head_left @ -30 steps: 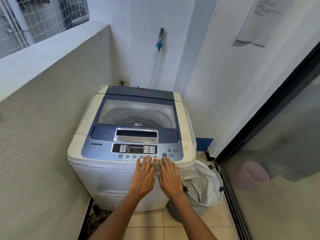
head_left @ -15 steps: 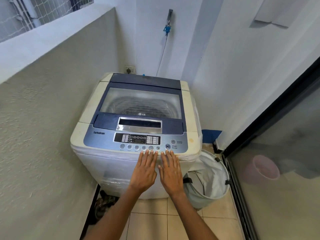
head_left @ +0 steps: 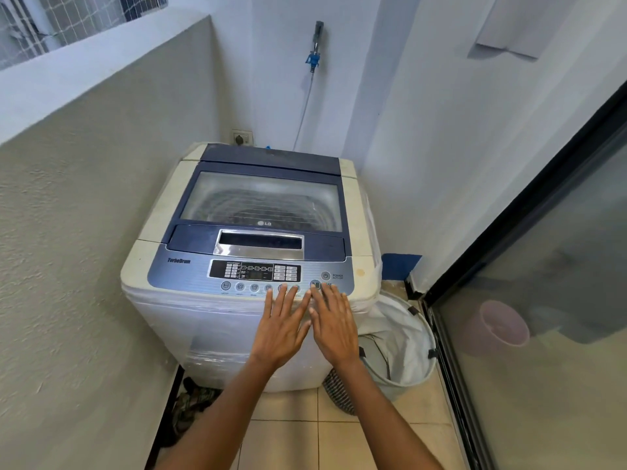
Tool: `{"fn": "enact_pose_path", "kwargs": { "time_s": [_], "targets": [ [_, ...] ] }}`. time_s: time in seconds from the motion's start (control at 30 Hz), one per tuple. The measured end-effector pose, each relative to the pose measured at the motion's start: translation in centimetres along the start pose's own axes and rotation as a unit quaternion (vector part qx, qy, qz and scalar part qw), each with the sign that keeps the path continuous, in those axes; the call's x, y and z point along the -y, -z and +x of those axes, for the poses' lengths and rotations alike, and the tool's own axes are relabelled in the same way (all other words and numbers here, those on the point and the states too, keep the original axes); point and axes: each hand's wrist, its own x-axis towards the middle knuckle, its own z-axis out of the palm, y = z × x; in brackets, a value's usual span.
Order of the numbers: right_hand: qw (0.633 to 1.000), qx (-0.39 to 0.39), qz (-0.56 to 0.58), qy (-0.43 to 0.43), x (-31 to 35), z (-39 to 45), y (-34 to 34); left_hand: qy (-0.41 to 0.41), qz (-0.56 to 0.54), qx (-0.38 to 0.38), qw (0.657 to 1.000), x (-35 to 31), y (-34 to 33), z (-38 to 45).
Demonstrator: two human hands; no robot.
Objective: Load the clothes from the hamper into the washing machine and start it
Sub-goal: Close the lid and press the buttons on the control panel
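Note:
A white top-loading washing machine [head_left: 169, 239] stands in the corner with its blue glass lid [head_left: 264, 201] down. Its control panel [head_left: 254, 271] runs along the front edge. My left hand [head_left: 281, 329] and my right hand [head_left: 334, 325] lie side by side over the front edge, fingers straight and spread. Their fingertips reach the row of round buttons, and my right fingertips are at the start/pause button [head_left: 315, 284]. A white hamper [head_left: 405, 340] sits on the floor to the machine's right; I see only white lining inside it.
A rough wall [head_left: 84, 232] hems in the left side. A dark-framed glass sliding door [head_left: 543, 266] closes the right. A tap with a blue fitting [head_left: 314, 57] and a socket [head_left: 242, 138] are on the back wall. Some crumpled cloth [head_left: 190, 407] lies on the floor at the machine's left foot.
The view has shifted a little, so the machine sits slightly differently in the frame. Both hands stay flat at the front edge of the panel.

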Motion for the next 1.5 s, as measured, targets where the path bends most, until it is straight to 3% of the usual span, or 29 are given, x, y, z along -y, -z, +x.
{"fn": "enact_pose_path", "kwargs": {
  "time_s": [0.2, 0.57, 1.03, 1.5],
  "targets": [
    [0.998, -0.021, 0.001, -0.051, -0.9, 1.4, 0.9, 0.01, 0.009, 0.049, 0.999, -1.7, 0.6, 1.7],
    [0.998, -0.001, -0.027, -0.064, -0.6, 1.8, 1.6, -0.004, -0.039, -0.027, 0.999, -1.3, -1.0, 1.2],
    [0.995, -0.058, -0.046, -0.06, -0.7, 3.0, 1.5, -0.028, -0.009, -0.061, 0.998, -0.6, -2.0, 1.3],
    [0.998, -0.052, -0.017, -0.034, -0.8, 1.5, 1.5, -0.027, -0.008, -0.021, 0.999, -0.4, -0.6, 0.9]
  ]
}}
